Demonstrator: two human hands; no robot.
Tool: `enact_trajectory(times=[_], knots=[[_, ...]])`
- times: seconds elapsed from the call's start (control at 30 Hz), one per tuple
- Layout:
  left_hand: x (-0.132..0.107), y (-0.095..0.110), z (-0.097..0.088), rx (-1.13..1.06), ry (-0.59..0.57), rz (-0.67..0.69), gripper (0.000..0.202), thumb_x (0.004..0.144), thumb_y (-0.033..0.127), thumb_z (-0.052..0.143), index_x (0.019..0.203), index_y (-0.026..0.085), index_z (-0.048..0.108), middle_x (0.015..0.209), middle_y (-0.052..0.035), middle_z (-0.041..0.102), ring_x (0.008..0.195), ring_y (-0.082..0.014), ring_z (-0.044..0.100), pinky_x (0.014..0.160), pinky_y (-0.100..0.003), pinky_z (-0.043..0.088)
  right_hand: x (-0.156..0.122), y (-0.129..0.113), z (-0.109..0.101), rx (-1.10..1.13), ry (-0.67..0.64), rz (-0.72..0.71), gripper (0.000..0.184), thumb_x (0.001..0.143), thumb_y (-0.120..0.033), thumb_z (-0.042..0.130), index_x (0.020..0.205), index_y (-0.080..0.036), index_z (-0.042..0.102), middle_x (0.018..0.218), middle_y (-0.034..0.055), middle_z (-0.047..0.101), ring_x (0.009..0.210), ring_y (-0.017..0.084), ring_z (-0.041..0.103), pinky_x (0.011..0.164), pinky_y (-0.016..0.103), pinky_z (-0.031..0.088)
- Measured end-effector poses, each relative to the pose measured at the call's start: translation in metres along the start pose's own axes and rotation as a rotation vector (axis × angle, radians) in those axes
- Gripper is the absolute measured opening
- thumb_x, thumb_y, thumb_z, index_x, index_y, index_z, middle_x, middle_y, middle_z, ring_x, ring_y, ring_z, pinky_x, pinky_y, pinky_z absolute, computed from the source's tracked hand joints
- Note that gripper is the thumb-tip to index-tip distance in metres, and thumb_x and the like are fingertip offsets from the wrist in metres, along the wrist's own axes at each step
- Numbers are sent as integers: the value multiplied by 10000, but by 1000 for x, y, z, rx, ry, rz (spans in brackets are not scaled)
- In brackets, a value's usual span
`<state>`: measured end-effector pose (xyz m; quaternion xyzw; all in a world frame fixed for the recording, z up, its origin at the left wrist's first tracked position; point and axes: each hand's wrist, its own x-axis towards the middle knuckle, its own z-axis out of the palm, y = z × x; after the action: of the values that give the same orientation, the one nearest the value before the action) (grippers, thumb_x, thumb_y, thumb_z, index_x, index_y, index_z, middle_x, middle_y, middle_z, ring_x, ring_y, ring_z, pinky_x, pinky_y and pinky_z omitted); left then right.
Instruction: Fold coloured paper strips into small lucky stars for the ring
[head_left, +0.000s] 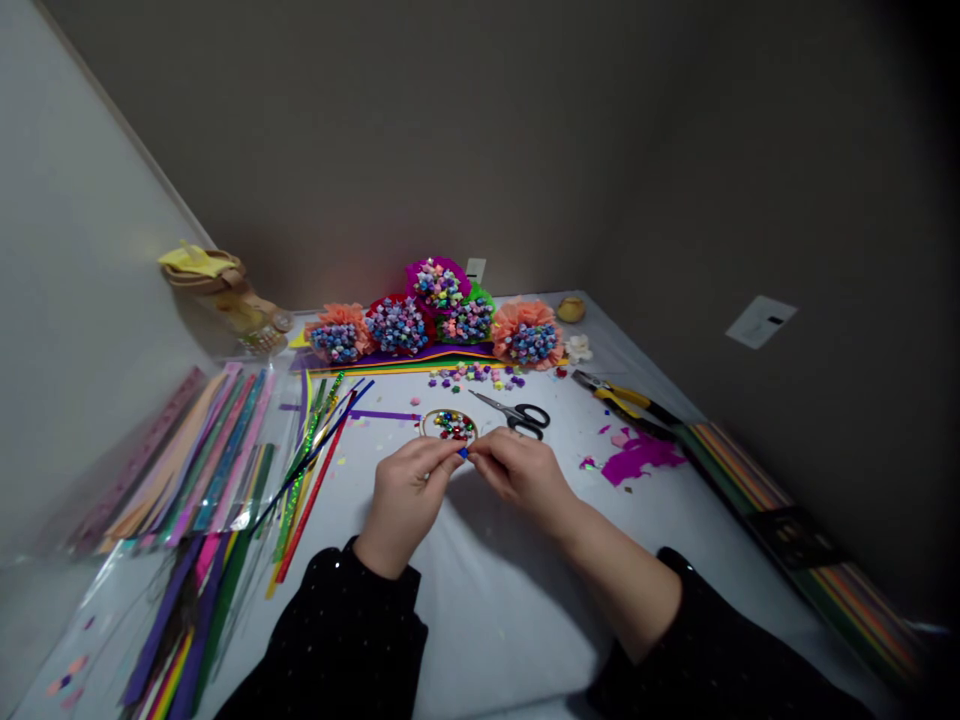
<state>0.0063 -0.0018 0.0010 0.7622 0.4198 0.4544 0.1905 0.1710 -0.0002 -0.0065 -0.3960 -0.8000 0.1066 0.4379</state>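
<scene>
Between the fingertips of both hands is a small blue folded paper piece (463, 453), star-like in shape, though too small to make out fully. My left hand (409, 495) pinches it from the left, and my right hand (529, 472) pinches it from the right. Just beyond the fingers lies a round, gold-rimmed dish (424, 424) with shiny coloured stars in it, its near edge partly hidden. Black-handled scissors (517, 412) rest beside the dish, blades pointing left. A purple paper strip (382, 415) lies left of the dish.
Loose paper stars (480, 376) and bouquets of stars in crepe paper (529, 335) line the back. Left are coloured paper strips (311, 470) and a plastic bag of strips (202, 450). Right are yellow-black pliers (626, 400), magenta scraps (637, 458) and a paper pack (795, 540) against the wall.
</scene>
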Motion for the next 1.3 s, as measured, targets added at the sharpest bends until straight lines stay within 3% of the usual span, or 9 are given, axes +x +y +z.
enact_trajectory(times=[0.23,0.4,0.47,0.63,0.77,0.93,1.3], knots=[[-3,-1,4,22,18,15,147,811,159,587,897,187,703,827,-43,708,750,-139,655,709,-270,544,-1,-1,3,-13,11,3,159,857,-163,449,778,-186,584,669,47,630,624,133,579,584,226,461],[-3,-1,6,45,31,43,153,812,134,576,901,172,695,825,-48,702,750,-137,648,706,-267,543,0,-7,5,-1,30,99,177,821,-161,465,678,-178,567,605,26,568,572,122,525,552,223,416],[-3,-2,5,36,23,39,167,812,126,574,911,183,696,830,-42,697,756,-133,642,713,-265,540,1,-9,3,97,21,207,155,797,-173,489,671,-169,580,615,24,576,583,121,523,566,227,412],[0,-1,0,-49,-9,41,216,800,86,576,932,203,703,802,-28,663,718,-108,620,651,-215,526,6,-8,-1,599,-118,676,200,776,-319,543,673,-157,598,538,-19,537,469,81,441,458,202,349],[3,2,-3,-75,1,36,191,787,115,604,914,214,708,805,-26,674,734,-121,627,673,-234,534,7,-6,0,867,-180,869,228,716,-373,610,643,-161,575,492,-49,494,389,50,356,381,187,263],[3,2,-4,-53,-7,61,164,800,122,592,892,203,701,814,-31,690,754,-131,637,695,-259,540,8,-8,-1,977,-172,915,206,679,-349,637,635,-161,563,470,-62,483,368,40,343,365,179,240],[0,2,-4,3,-35,67,202,846,156,533,985,196,672,870,-51,678,806,-144,629,733,-286,522,8,-10,-1,901,-182,873,217,728,-364,588,671,-158,553,557,-32,533,414,48,366,398,181,269]])
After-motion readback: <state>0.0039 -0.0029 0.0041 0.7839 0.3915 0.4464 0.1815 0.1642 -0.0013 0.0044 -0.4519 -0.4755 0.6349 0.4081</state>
